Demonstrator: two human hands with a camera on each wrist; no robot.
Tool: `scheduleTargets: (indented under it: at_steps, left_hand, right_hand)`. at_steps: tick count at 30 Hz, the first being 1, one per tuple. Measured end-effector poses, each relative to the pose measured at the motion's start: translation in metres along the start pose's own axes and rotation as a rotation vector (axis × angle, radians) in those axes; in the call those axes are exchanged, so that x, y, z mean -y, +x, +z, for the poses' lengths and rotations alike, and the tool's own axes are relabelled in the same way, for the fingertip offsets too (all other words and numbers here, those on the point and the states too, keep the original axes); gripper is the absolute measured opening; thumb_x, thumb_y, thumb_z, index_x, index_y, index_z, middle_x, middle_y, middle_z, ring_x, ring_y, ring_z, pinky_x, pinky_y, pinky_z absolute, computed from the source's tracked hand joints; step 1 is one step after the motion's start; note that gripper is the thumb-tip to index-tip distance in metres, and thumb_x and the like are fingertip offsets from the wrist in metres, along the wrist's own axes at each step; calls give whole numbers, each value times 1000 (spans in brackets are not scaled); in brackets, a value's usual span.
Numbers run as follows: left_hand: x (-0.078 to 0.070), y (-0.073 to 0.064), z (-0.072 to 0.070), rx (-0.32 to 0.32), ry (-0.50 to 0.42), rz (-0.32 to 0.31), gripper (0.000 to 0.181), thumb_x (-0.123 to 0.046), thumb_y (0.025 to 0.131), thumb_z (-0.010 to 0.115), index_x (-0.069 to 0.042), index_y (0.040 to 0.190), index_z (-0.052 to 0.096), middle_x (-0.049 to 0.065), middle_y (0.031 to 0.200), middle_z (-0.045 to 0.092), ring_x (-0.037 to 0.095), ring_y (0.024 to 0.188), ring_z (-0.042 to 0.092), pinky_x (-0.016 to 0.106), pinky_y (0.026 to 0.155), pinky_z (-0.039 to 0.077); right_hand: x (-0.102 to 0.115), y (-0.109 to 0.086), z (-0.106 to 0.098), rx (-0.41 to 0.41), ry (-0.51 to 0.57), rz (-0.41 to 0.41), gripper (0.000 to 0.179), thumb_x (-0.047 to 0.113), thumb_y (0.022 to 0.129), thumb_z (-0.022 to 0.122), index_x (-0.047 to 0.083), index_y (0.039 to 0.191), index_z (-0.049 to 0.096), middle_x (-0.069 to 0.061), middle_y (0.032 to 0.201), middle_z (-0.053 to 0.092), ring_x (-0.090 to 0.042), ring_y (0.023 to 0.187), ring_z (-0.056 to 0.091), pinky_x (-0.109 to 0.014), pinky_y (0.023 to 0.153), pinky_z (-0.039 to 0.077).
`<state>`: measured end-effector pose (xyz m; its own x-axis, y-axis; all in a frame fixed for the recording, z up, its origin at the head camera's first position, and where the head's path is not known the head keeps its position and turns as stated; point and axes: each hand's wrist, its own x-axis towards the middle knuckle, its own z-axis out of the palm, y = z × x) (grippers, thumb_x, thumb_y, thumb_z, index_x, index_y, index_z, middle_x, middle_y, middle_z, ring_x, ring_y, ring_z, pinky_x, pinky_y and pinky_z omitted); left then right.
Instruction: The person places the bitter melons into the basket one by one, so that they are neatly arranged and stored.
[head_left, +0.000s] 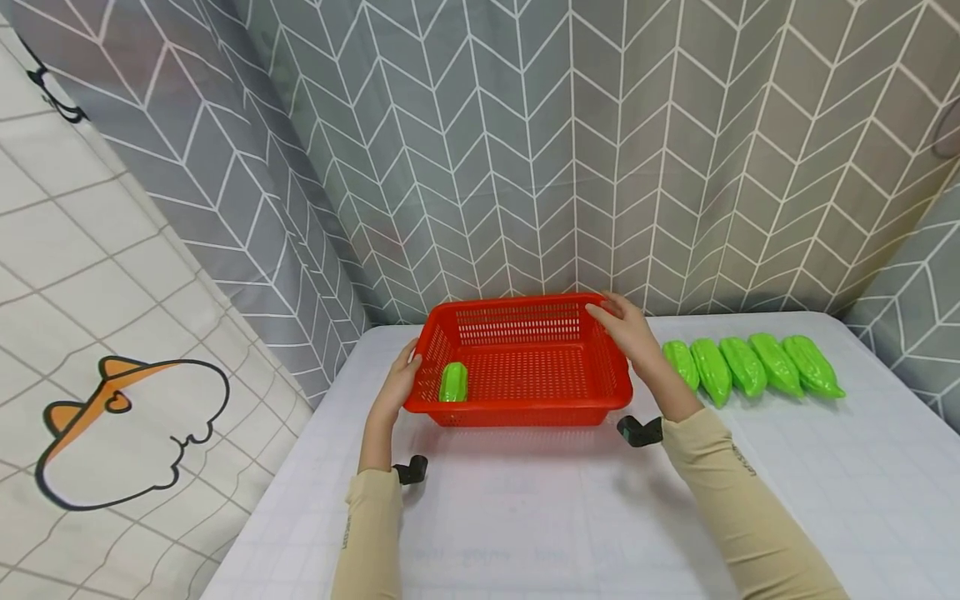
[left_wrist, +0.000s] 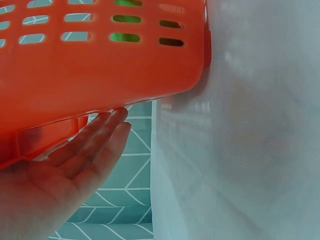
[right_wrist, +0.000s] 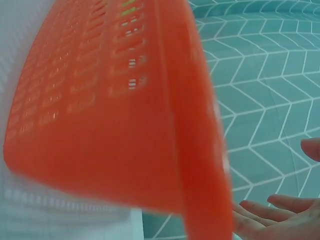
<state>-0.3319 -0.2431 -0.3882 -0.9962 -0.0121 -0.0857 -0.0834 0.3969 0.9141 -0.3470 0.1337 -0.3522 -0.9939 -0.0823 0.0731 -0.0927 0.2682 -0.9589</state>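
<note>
A red plastic basket with slotted walls sits on the white-covered table between both hands. Inside it, at the left end, lies one shiny green ridged fruit resembling a star fruit. My left hand is at the basket's left side; in the left wrist view its fairly straight fingers reach along under the rim. At the back right corner is my right hand, thumb apart from the fingers. The right wrist view has its extended fingers beside the rim, partly hidden behind it.
Several more green ridged fruits lie in a row on the table to the right of the basket. A grey patterned curtain hangs right behind the table's back edge. Black wrist cameras stick out near both wrists.
</note>
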Motion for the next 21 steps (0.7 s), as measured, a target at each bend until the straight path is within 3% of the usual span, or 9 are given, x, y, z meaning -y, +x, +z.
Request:
scheduleTargets:
  at_steps: [7, 21]
  left_hand:
    - [23, 17, -1, -27, 2, 30, 54, -31, 106, 32, -18, 157, 19, 16, 156, 32, 34, 127, 51, 43, 99, 52]
    - [26, 18, 1, -33, 6, 42, 53, -30, 106, 33, -18, 156, 22, 16, 155, 33, 34, 126, 50, 45, 102, 49]
  right_hand:
    - [-9, -3, -15, -43, -6, 4, 73, 36, 100, 48, 0, 155, 16, -27, 157, 27, -40, 146, 28, -55, 116, 30]
    - [-36, -12, -43, -95, 56, 25, 77, 38, 100, 47, 0, 155, 11, -27, 158, 24, -39, 146, 26, -53, 119, 25]
